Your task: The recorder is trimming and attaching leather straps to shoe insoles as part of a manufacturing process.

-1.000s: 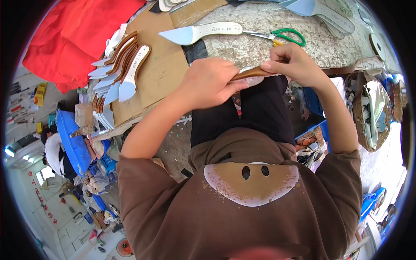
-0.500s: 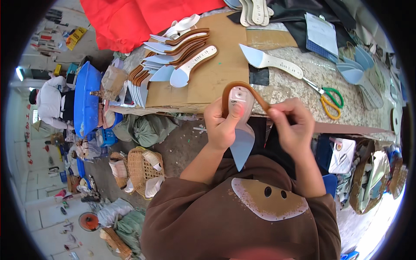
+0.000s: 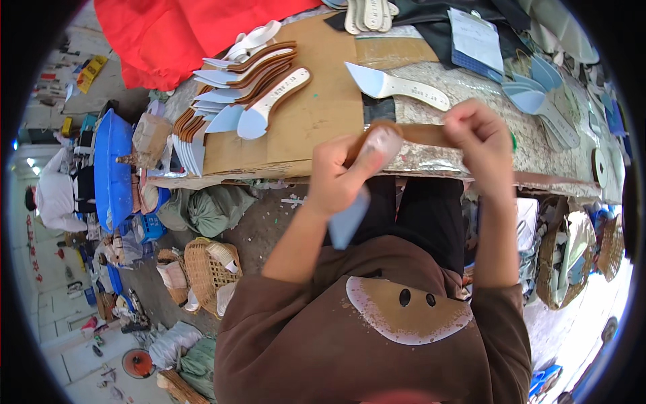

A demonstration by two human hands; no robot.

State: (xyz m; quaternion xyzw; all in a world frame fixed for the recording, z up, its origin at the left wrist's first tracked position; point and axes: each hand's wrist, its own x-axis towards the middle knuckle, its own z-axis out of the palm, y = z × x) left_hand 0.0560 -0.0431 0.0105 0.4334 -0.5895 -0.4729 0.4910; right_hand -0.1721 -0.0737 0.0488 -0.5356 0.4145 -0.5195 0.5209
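My left hand (image 3: pixel 336 178) is closed around a shoe insole (image 3: pixel 348 219), its thumb on the pale end and its blue pointed end hanging down over my lap. A brown edging strip (image 3: pixel 427 135) curves round the insole's upper end and stretches to the right. My right hand (image 3: pixel 481 138) pinches the strip's free end. Behind that hand only a bit of the green scissor handle (image 3: pixel 514 141) shows. A blue and white insole (image 3: pixel 404 91) without brown edging lies on the bench beyond my hands. The held insole is blurred.
Several brown-edged insoles (image 3: pixel 256 77) are stacked on cardboard (image 3: pixel 316 114) at the left. More blue and white insoles (image 3: pixel 535 101) lie at the right, near a clipboard with paper (image 3: pixel 474 40). Red cloth (image 3: pixel 175 34) covers the far left. A wicker basket (image 3: pixel 205 266) and blue tub (image 3: pixel 113 168) stand left.
My right hand has moved right and up, pulling the brown strip from a bend round the insole into a taut line. The held insole has tilted, and the view has shifted slightly right.
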